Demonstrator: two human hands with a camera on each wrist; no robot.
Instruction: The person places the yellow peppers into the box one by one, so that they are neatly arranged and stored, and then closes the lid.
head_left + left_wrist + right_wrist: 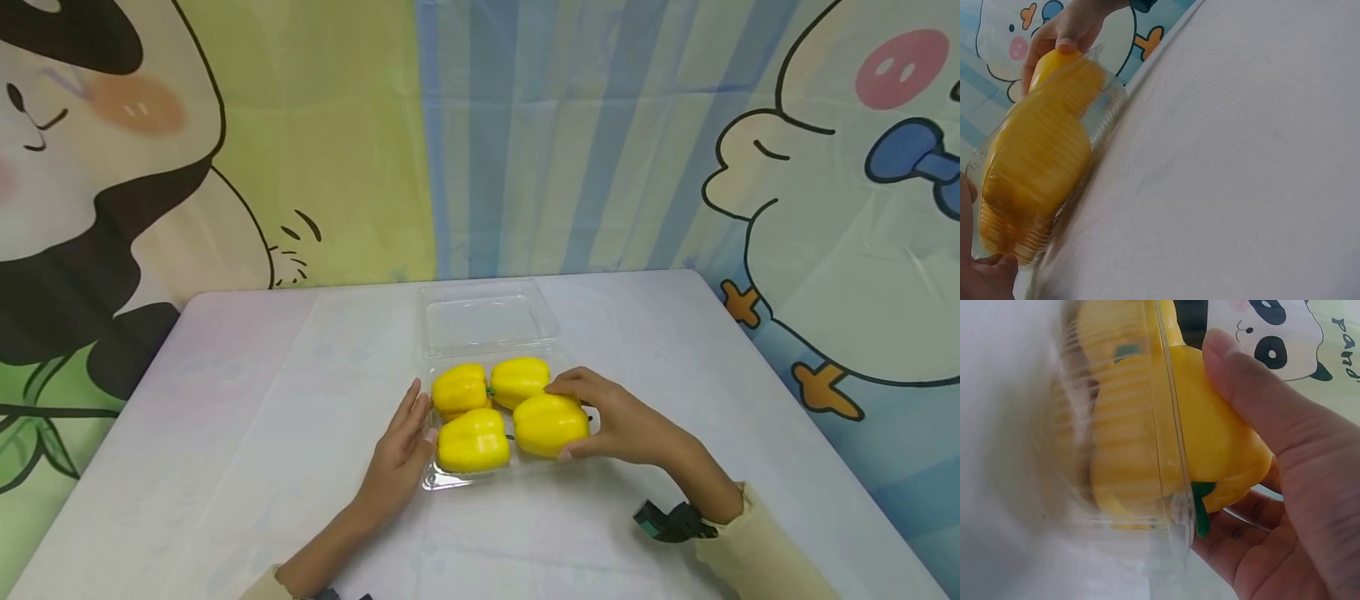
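Several yellow bell peppers sit in a clear plastic clamshell box (1112,103), whose lid (487,321) lies folded back away from me. My right hand (622,421) grips the front right bell pepper (551,427), thumb on the near side and fingers over the far side. In the right wrist view this pepper (1213,428), with its green stem, stands partly above the box rim. My left hand (401,454) rests against the box's left side with its fingers straight, beside the front left bell pepper (472,442). Two more bell peppers (520,381) lie behind.
A white cloth covers the table (247,467). Behind it hangs a cartoon-printed curtain (360,142) with a panda on the left. A dark wrist device (675,522) is strapped at my right sleeve (757,542).
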